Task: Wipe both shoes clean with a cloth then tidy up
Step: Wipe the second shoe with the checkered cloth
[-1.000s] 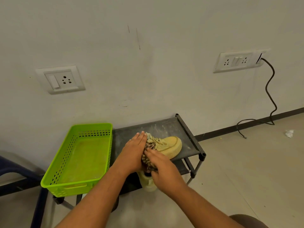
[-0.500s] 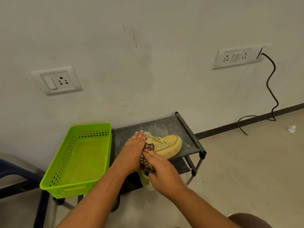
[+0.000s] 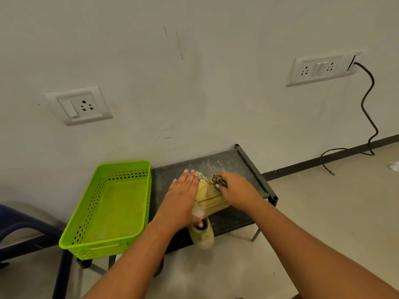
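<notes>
On a black rack point(image 3: 237, 160), the flat left hand point(image 3: 182, 199) steadies a shoe point(image 3: 209, 197) while the right hand point(image 3: 237, 188) grips a cloth point(image 3: 219, 180), wiping. The other shoe point(image 3: 203, 236), at 6 o'clock, likely comes next.

Soft, even indoor light fills the scene without hard glare (its source lies out of view), leaving the wall point(image 3: 194, 83) a flat pale grey and only faint, blurred-edged shadows on the floor point(image 3: 323, 212) under the green basket point(image 3: 71, 244) and rack point(image 3: 248, 162) toward 6 o'clock. Wide-angle distortion skews the single socket plate point(image 3: 78, 104) at 9 o'clock and the double socket plate point(image 3: 319, 67) at 2 o'clock, and stretches the forearms point(image 3: 302, 244) along the lower edge. The centre is fairly sharp, though the cloth point(image 3: 219, 180) in the right hand point(image 3: 237, 190) looks smeared.
</notes>
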